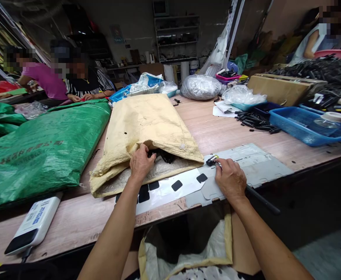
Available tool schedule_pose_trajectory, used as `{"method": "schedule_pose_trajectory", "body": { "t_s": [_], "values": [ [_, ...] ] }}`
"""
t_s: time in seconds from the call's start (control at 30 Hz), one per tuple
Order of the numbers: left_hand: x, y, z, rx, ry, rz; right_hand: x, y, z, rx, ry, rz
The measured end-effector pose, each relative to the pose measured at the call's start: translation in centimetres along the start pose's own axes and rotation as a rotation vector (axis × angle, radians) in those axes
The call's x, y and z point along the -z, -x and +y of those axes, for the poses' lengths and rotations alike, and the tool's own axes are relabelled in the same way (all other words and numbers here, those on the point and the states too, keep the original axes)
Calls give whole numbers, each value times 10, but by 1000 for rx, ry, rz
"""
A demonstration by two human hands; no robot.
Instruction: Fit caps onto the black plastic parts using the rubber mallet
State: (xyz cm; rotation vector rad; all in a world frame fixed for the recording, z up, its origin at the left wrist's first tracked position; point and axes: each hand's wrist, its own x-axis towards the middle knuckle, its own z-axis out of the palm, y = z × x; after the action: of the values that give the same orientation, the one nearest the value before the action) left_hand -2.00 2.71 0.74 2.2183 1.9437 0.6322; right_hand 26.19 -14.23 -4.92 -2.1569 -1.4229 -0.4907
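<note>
A large yellow woven sack (147, 120) lies on the wooden table, its mouth toward me. Black parts (166, 156) show inside the opening. My left hand (142, 161) is closed at the upper lip of that mouth, its fingertips partly hidden by the fabric. To the right, over a grey board (254, 161), my right hand (230, 179) is closed around a thin metal-and-black tool (218, 165), whose tip meets a small black part (210, 160). A white sheet with black rounded squares (176, 185) lies between the sack and the table edge.
A green sack (42, 151) fills the left side, with a white power bank (36, 223) before it. Blue trays (307, 126) and a pile of black parts (257, 121) stand at right. An open sack (228, 241) hangs below the edge. Other people sit across the table and at far right.
</note>
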Motion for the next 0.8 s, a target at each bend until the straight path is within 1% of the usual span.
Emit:
{"method": "schedule_pose_trajectory", "body": {
  "t_s": [0.1,0.17,0.3,0.37,0.5,0.57,0.67,0.8],
  "values": [
    [-4,4,2,15,-107,-21,0,0,0,-6,2,1],
    [-4,9,1,12,-128,-17,1,0,-1,-9,6,-4],
    [1,27,-6,-77,-149,40,2,0,-2,-12,10,-11],
    [2,35,-9,-115,-158,43,2,0,-3,-13,14,-10],
    [-2,38,-10,-103,-175,49,2,0,-3,-16,18,-15],
    [-4,34,-8,-93,-191,32,2,0,-3,-18,20,-17],
    [-2,30,-5,-98,-192,-26,2,0,-2,-15,25,-14],
    [1,39,-5,-132,-168,-64,1,0,-2,-14,26,-12]
  ]
}}
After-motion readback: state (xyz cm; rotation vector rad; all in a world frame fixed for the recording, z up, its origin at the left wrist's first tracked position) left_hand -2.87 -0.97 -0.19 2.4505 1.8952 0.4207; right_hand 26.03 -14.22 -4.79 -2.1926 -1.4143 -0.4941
